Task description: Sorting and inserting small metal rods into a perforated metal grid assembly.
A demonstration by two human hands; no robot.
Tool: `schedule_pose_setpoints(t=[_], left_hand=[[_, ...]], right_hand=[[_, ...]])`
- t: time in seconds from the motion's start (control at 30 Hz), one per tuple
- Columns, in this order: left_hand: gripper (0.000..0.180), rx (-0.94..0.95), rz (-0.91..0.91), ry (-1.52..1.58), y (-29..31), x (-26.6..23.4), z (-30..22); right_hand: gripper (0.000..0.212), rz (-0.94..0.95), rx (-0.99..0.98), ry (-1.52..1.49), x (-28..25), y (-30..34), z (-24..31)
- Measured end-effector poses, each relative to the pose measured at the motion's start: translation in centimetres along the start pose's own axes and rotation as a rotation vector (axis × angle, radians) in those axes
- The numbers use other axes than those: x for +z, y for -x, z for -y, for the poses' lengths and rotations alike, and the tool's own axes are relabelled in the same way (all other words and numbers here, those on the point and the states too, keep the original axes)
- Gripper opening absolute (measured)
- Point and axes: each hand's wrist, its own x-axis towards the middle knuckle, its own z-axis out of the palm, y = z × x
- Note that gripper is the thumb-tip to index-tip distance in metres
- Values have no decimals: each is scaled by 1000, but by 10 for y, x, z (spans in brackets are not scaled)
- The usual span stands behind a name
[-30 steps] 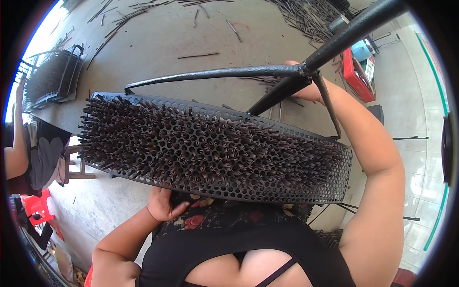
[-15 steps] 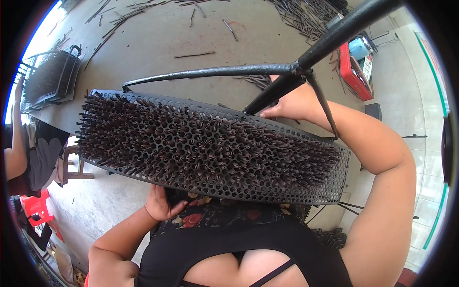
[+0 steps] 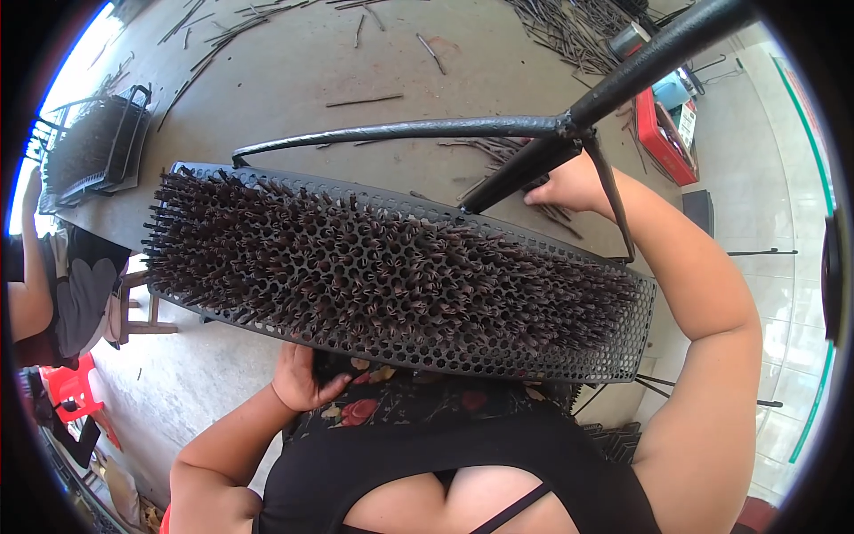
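Note:
Across my lap lies a long black perforated tray (image 3: 633, 343), its holes densely filled with upright dark sticks (image 3: 382, 267) whose tips are split. My left hand (image 3: 305, 378) is at the tray's near edge, left of middle. Its thumb points right, apart from the fingers, whose tips are hidden under the rim. Behind the tray and a black metal bar (image 3: 525, 171), my right hand (image 3: 574, 184) is down on the table at a loose pile of thin dark sticks (image 3: 559, 215). Its thumb and fingers close around dark sticks; the bar hides part of the fingers.
A black tubular frame (image 3: 400, 131) arches over the tray's far side. Loose sticks (image 3: 363, 100) lie scattered on the grey table (image 3: 294, 98), with a heap (image 3: 556, 40) at the back. A red box (image 3: 663, 142) stands right. At left are another filled tray (image 3: 93, 147) and another person's arm (image 3: 34, 280).
My right hand has shifted right, away from the tray's far edge, among the loose sticks, and more of them show. My left hand and the tray have hardly moved.

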Motion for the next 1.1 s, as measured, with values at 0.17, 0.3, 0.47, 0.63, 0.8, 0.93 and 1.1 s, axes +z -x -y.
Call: schedule_pose_setpoints(t=[0.17,0.3,0.47,0.63,0.8,0.93,1.1], left_hand=[[92,-4,8,-107,4,-2,-3],[91,7,-14,-180,6,0,-4],[88,-21,-48,-29,0,-1,-11],[88,-41,-44,44,0,-1,-7],[86,19,-92,-336,2,-4,-11],[80,3,-87,-237,6,-2,0],[67,-14,-126,-219,3,-1,-9]], right_hand=[[56,-49,-79,-10,2,1,2],[40,-36,-87,13,7,2,16],[27,-147,-181,237,11,7,26],[26,-156,-202,202,11,-7,18],[21,-297,-161,103,18,-17,3],[20,-400,-73,11,11,-21,-2],[32,-606,27,-273,-17,-15,-4]])
